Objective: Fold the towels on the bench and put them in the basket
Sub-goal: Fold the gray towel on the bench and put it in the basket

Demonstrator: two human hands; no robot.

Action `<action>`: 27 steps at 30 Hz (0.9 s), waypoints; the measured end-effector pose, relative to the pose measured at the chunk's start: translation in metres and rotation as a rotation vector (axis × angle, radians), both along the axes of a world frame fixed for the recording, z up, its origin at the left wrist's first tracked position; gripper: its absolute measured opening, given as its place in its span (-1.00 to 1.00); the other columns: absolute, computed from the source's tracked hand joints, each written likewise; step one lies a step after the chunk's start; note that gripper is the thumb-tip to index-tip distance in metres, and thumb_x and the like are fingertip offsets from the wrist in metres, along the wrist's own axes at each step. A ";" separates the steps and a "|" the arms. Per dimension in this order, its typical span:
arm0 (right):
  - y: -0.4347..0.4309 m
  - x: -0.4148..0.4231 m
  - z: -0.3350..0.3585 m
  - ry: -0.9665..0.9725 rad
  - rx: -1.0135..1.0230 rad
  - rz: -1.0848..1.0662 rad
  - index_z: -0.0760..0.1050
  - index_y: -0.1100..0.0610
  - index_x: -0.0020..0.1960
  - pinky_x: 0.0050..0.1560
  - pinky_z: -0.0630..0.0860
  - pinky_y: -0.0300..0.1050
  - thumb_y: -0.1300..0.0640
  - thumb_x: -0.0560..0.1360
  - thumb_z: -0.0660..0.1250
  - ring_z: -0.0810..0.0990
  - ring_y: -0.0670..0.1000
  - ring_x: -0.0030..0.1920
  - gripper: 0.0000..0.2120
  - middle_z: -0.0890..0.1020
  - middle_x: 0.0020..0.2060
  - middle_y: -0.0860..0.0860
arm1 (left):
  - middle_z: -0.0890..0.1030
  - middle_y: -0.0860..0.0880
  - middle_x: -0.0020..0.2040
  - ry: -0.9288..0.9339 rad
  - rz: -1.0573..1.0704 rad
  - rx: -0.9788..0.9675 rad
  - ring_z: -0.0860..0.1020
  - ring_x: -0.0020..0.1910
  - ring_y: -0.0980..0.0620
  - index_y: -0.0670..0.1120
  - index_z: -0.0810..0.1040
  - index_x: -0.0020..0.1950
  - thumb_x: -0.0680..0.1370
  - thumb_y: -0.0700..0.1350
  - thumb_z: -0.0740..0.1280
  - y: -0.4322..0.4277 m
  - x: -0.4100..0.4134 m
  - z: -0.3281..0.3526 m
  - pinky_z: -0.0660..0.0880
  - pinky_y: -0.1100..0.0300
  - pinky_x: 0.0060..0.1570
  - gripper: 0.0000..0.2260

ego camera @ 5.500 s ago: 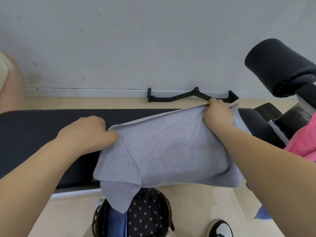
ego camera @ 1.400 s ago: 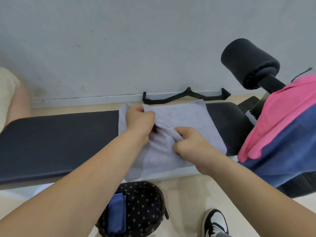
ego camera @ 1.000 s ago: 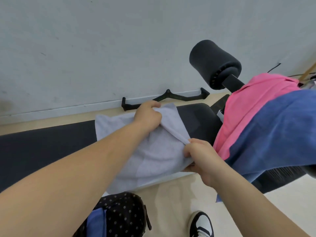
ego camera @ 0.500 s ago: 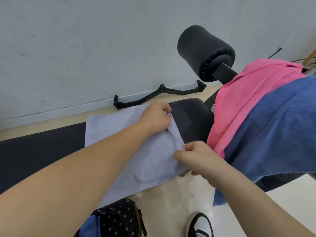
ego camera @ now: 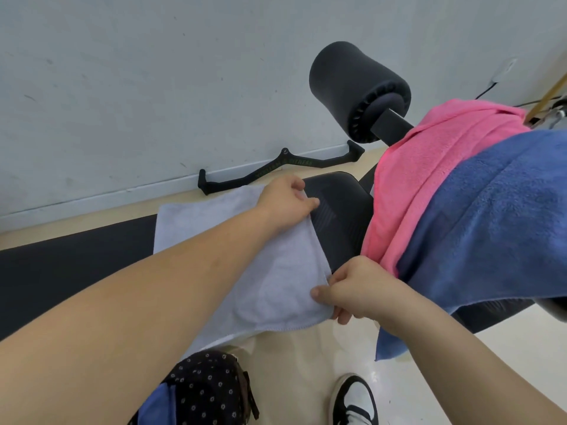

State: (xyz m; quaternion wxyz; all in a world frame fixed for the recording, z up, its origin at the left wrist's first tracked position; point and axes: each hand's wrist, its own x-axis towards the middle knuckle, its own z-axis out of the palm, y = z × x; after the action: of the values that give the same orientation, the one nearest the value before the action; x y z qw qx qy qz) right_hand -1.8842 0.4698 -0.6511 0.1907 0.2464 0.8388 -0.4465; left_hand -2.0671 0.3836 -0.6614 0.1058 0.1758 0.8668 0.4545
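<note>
A light grey towel (ego camera: 276,271) lies folded across the black padded bench (ego camera: 61,271), its near edge hanging over the bench's front. My left hand (ego camera: 285,200) pinches the towel's far right corner. My right hand (ego camera: 352,292) pinches its near right corner. On the floor below stands a black dotted basket (ego camera: 211,394) with a blue towel (ego camera: 156,406) inside. A pink towel (ego camera: 429,179) and a blue towel (ego camera: 491,225) hang over the bench's right end.
A black foam roller pad (ego camera: 356,90) sticks up at the bench's right end. A black cable handle (ego camera: 276,167) lies on the floor against the grey wall. My black and white shoe (ego camera: 352,400) stands on the pale floor beside the basket.
Both hands have slid along the grey towel to its right edge, and the towel now lies flatter. My view has swung right, showing more of the pink and blue towels.
</note>
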 end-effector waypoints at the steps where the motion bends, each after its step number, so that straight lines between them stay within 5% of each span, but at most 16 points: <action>1: 0.000 0.002 -0.001 -0.045 -0.021 0.020 0.64 0.21 -0.20 -0.26 0.47 -0.17 0.09 0.53 0.40 0.64 -0.02 -0.38 -0.78 0.72 -0.36 0.06 | 0.61 0.10 -0.11 -0.018 -0.028 -0.030 0.63 0.05 0.03 -0.04 0.61 0.22 0.56 -0.05 0.46 0.000 0.001 -0.002 0.53 0.19 0.14 -0.75; 6: 0.006 0.005 -0.013 -0.080 0.060 -0.021 0.65 0.27 0.03 -0.23 0.53 -0.10 -0.03 0.58 0.35 0.72 0.14 -0.15 -0.66 0.75 -0.13 0.15 | 0.64 0.06 0.19 0.061 -0.101 -0.036 0.59 0.17 0.10 -0.04 0.62 0.28 0.61 -0.23 0.29 -0.021 0.004 0.009 0.42 0.32 0.22 -0.72; 11: 0.006 0.007 -0.018 -0.056 0.004 -0.069 0.65 0.23 0.10 -0.07 0.62 -0.01 -0.09 0.56 0.41 0.70 0.12 -0.09 -0.63 0.70 -0.08 0.10 | 0.55 0.06 0.23 0.268 -0.022 -0.154 0.54 0.15 0.08 0.01 0.60 0.26 0.57 -0.19 0.32 -0.083 0.010 0.013 0.39 0.30 0.14 -0.72; 15: 0.004 0.013 -0.009 -0.022 -0.050 -0.054 0.67 0.08 -0.02 -0.03 0.59 -0.02 -0.12 0.57 0.40 0.73 0.09 -0.02 -0.73 0.73 -0.07 0.02 | 0.48 -0.12 0.38 0.333 0.130 -0.463 0.44 0.36 -0.17 -0.06 0.49 0.42 0.52 -0.07 0.38 -0.155 0.007 0.009 0.41 0.02 0.31 -0.55; 18: 0.002 0.009 -0.001 -0.001 0.093 -0.018 0.59 0.21 -0.10 -0.14 0.61 0.02 -0.03 0.67 0.24 0.73 0.18 -0.17 -0.65 0.71 -0.27 0.08 | 0.41 -0.20 0.39 0.160 0.301 -0.561 0.43 0.35 -0.26 -0.10 0.37 0.50 0.50 0.10 0.41 -0.193 0.006 0.006 0.46 -0.09 0.26 -0.37; 21: -0.003 0.002 0.009 0.006 0.324 -0.005 0.41 0.17 -0.20 -0.28 0.58 0.04 -0.03 0.67 0.19 0.55 0.16 -0.43 -0.64 0.54 -0.40 0.10 | 0.37 -0.20 0.40 0.009 0.397 -0.450 0.49 0.26 -0.24 -0.14 0.31 0.52 0.50 0.11 0.43 -0.204 0.006 0.005 0.52 -0.02 0.11 -0.32; 24: -0.015 -0.005 0.025 0.182 0.718 0.020 0.41 0.07 -0.22 -0.28 0.46 -0.09 -0.08 0.62 0.21 0.54 0.12 -0.31 -0.69 0.54 -0.32 0.02 | 0.57 -0.17 0.12 -0.092 0.438 -0.249 0.55 -0.07 -0.12 -0.21 0.49 0.22 0.48 -0.08 0.40 -0.207 0.005 0.007 0.47 0.12 -0.21 -0.63; 27: -0.034 -0.018 0.025 0.475 0.628 0.024 0.57 0.03 0.08 -0.11 0.51 -0.02 -0.07 0.63 0.23 0.59 0.09 0.00 -0.77 0.63 0.01 -0.01 | 0.62 -0.15 -0.18 -0.168 0.383 -0.131 0.58 -0.20 -0.14 -0.21 0.55 -0.18 0.42 -0.17 0.35 -0.211 0.012 0.006 0.44 0.12 -0.25 -0.90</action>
State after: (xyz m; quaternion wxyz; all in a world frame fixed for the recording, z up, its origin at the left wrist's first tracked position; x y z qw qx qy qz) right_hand -1.9019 0.4356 -0.6256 -0.0881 0.1726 0.9582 -0.2104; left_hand -2.0554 0.1729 -0.6549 0.1004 -0.0377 0.9001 0.4222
